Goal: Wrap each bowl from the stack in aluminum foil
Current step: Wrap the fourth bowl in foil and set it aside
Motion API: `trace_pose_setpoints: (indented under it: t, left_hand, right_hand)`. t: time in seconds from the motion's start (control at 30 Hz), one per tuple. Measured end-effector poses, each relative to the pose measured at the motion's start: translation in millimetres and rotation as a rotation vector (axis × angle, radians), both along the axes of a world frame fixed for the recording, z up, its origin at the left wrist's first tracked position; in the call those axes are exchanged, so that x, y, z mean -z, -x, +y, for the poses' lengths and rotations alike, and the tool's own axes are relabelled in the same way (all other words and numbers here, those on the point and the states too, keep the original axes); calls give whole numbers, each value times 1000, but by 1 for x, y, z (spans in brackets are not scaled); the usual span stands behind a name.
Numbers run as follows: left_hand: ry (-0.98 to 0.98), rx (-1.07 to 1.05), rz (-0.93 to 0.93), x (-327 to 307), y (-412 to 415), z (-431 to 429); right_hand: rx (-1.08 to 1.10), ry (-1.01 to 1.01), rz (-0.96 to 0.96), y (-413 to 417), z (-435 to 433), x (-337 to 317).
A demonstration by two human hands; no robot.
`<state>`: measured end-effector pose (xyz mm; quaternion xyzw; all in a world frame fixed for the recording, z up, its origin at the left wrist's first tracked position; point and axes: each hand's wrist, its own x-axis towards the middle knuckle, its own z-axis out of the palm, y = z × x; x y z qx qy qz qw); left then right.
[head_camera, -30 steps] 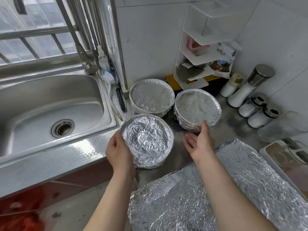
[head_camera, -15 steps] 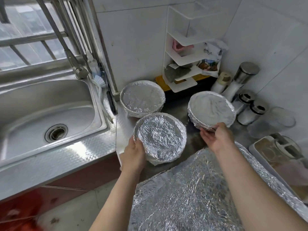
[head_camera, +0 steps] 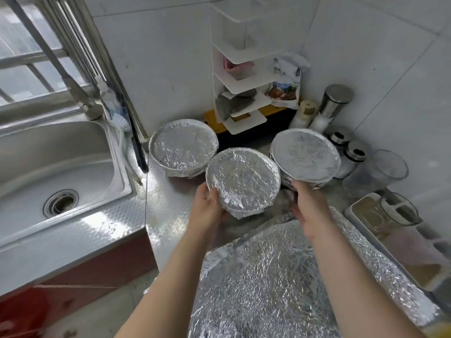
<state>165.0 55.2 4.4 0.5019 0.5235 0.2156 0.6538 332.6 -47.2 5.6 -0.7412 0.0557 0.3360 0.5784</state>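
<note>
Three foil-wrapped bowls are on the steel counter (head_camera: 168, 206). My left hand (head_camera: 207, 211) grips the near-left rim of the middle bowl (head_camera: 242, 179), which tilts toward me. My right hand (head_camera: 305, 208) holds the near edge of the right bowl (head_camera: 305, 154), also tilted. The left bowl (head_camera: 183, 147) stands alone near the wall, untouched. A large crinkled sheet of aluminum foil (head_camera: 280, 276) lies on the counter under my forearms.
A steel sink (head_camera: 56, 167) with a tap (head_camera: 80, 93) is at left. A white corner shelf (head_camera: 241, 81) stands at the back. Jars and shakers (head_camera: 341, 140) crowd the right wall, with a clear jug (head_camera: 380, 172) and a tray (head_camera: 395, 230) beside them.
My left hand carried the middle bowl rightward, toward the other two. My right hand took hold of the right bowl and shifted it to the right, tilting it up.
</note>
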Motion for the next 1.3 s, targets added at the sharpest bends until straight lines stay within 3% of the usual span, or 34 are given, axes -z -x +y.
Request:
trace_pose_setpoints:
  t: [0.1, 0.27, 0.37, 0.5, 0.63, 0.87, 1.3]
  left_hand:
    - [32, -25, -6, -2, -8, 11]
    - [-90, -190, 225, 4, 11, 44]
    - [-18, -383, 141, 0, 21, 75]
    - [43, -415, 68, -1, 6, 107]
    - [8, -522, 36, 4, 7, 115]
    - [11, -620, 54, 8, 47, 111]
    - [96, -491, -16, 13, 42, 99]
  right_hand:
    - [-29, 69, -11, 8, 1, 0]
    - [-247, 67, 161, 25, 1, 2]
    - [-272, 14, 319, 38, 7, 2]
    - [-184, -175, 495, 47, 18, 1]
    - [-96, -272, 461, 48, 27, 1]
    - [-52, -257, 423, 50, 40, 2]
    - [-67, -319, 432, 67, 77, -2]
